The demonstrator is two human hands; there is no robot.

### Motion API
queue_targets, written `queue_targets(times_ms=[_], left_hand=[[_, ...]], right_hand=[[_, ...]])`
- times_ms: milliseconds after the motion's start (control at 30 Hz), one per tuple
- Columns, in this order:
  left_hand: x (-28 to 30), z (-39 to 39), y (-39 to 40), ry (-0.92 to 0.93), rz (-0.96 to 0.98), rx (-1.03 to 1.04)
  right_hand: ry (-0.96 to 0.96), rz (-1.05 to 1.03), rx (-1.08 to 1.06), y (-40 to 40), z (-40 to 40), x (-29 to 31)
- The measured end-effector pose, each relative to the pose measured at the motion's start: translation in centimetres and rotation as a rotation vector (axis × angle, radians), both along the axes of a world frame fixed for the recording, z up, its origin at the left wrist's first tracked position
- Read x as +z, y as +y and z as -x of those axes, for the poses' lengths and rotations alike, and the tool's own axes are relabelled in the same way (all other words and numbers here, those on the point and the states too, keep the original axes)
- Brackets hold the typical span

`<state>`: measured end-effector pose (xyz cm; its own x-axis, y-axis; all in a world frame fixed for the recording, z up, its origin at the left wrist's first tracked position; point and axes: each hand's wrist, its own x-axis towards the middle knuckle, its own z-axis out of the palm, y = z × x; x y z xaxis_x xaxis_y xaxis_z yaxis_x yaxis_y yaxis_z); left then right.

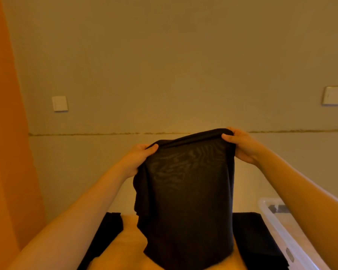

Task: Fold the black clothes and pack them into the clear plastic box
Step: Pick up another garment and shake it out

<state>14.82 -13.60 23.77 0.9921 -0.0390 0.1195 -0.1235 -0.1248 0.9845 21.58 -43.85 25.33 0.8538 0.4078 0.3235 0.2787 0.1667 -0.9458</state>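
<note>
A thin black garment point(185, 191) hangs in the air in front of me, held up by its top edge. My left hand point(139, 158) pinches the upper left corner, and my right hand point(240, 145) pinches the upper right corner, slightly higher. The cloth drapes down over the table and hides its middle. More black clothes lie on the table, one piece at the left point(109, 228) and one at the right point(256, 236). The clear plastic box point(277, 219) stands at the lower right, partly behind my right forearm; a dark item shows through its wall.
A pale wooden table top point(129, 248) shows between the dark pieces. A plain wall lies ahead with a white switch plate point(60, 103) at left and another point(332, 95) at right. An orange surface point(6, 133) runs along the left side.
</note>
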Motion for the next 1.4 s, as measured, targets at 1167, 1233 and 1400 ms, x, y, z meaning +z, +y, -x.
queue_targets(times_ms=[1167,1233,1400], left_hand=[[11.8,1.0,-3.4,-0.152,-0.826,-0.151],[11.4,1.2,-2.1,-0.049,-0.829,-0.207],[8.6,0.4,0.9,-0.127,-0.439,-0.19]], right_hand=[[-0.275,0.595,0.133,10.6,4.2,5.5],[-0.297,0.546,0.076,10.5,3.7,5.3],[-0.219,0.48,0.068,7.5,2.7,4.7]])
